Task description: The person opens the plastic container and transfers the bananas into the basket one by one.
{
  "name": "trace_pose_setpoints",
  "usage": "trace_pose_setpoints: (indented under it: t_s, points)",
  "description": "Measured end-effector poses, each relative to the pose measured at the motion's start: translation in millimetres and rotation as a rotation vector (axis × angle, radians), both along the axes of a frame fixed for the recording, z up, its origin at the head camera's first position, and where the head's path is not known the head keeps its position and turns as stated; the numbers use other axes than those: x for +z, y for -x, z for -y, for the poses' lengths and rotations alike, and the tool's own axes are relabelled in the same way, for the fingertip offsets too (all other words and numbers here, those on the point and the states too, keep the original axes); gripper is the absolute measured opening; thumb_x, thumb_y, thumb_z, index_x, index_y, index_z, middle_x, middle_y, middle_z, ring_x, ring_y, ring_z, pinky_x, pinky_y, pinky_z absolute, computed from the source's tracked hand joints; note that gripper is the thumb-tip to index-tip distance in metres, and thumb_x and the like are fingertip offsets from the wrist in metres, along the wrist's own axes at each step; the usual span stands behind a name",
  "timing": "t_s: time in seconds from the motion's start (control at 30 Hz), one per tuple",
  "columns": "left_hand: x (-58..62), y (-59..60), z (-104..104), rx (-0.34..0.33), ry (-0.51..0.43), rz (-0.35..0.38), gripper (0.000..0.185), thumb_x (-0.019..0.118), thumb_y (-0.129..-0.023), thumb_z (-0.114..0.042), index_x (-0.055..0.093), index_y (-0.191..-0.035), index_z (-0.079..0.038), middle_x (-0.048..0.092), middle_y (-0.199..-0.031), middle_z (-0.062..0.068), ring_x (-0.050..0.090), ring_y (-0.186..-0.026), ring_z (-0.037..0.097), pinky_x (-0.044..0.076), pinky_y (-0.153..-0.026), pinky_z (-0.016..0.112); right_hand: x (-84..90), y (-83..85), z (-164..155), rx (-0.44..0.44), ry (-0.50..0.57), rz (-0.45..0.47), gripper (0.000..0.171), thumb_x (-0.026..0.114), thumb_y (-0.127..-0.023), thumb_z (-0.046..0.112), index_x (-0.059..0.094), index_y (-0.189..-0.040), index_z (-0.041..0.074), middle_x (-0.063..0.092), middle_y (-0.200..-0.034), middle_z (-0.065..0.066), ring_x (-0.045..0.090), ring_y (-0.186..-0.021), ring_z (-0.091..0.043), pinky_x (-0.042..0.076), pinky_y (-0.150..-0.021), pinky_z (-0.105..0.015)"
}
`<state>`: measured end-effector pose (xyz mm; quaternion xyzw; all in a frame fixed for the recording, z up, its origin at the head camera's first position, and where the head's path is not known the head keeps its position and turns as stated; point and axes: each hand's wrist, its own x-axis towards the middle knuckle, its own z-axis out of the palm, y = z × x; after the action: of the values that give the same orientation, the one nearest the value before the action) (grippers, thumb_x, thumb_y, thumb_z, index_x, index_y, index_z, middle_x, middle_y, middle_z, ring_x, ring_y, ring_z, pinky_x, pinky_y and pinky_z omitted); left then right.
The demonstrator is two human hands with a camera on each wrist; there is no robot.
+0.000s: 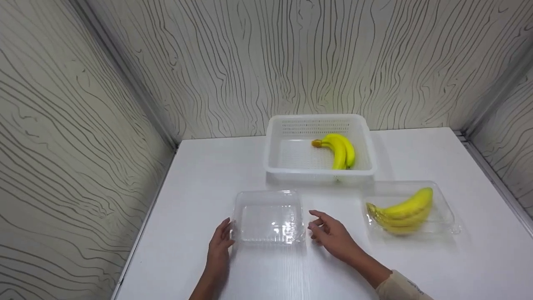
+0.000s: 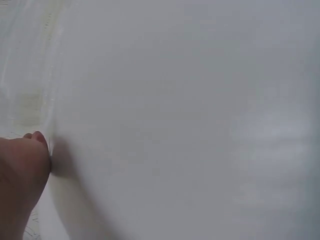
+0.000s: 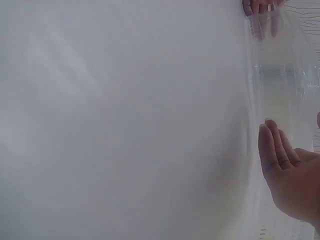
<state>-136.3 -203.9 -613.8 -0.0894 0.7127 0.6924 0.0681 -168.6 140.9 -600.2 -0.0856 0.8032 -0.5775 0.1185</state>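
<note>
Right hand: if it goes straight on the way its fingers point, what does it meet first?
Likely the right-hand wall of the clear rectangular plastic container; the right hand is right beside it. Any remaining gap is hard to judge.

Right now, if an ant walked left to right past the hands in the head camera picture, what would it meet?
Left hand → clear plastic container → right hand → second clear plastic container with bananas in it.
</note>
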Motion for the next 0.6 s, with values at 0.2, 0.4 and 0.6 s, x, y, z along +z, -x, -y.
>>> trace_pose_setpoints:
  t_s: [0.2, 0.4, 0.6]
  points:
    - [5.1, -2.7, -1.9, 0.038, 0.004, -0.013, 0.06, 0.045, -0.102, -0.012, 0.041, -0.161, -0.005, 0.045, -0.166, 0.017, 0.043, -0.157, 0.038, 0.044, -0.123, 0.051, 1.8, -1.0, 0.0, 0.002, 0.052, 0.019, 0.053, 0.06, -0.11, 0.031, 0.052, -0.152, 0.0, 0.076, -0.096, -0.016, 0.073, -0.08, -0.021, 0.062, -0.071, -0.032]
    - [2.7, -2.1, -4.3, 0.089, 0.17, -0.048, 0.048, 0.056, -0.105, -0.015, 0.053, -0.151, -0.001, 0.065, -0.136, 0.018, 0.066, -0.118, 0.023, 0.059, -0.092, 0.029, 5.2, -0.8, 0.8, 0.043, 0.097, 0.052, 0.055, 0.062, -0.109, 0.027, 0.049, -0.154, -0.003, 0.075, -0.093, -0.017, 0.073, -0.08, -0.019, 0.063, -0.073, -0.032]
    - [5.3, -0.8, -5.5, 0.095, 0.168, -0.009, 0.052, 0.066, -0.096, -0.011, 0.055, -0.146, -0.001, 0.068, -0.101, 0.011, 0.065, -0.087, 0.017, 0.058, -0.075, 0.025, 8.8, 0.8, 4.9, 0.073, 0.115, 0.078, 0.062, 0.065, -0.107, 0.022, 0.041, -0.158, -0.005, 0.077, -0.093, -0.02, 0.075, -0.082, -0.02, 0.063, -0.073, -0.031]
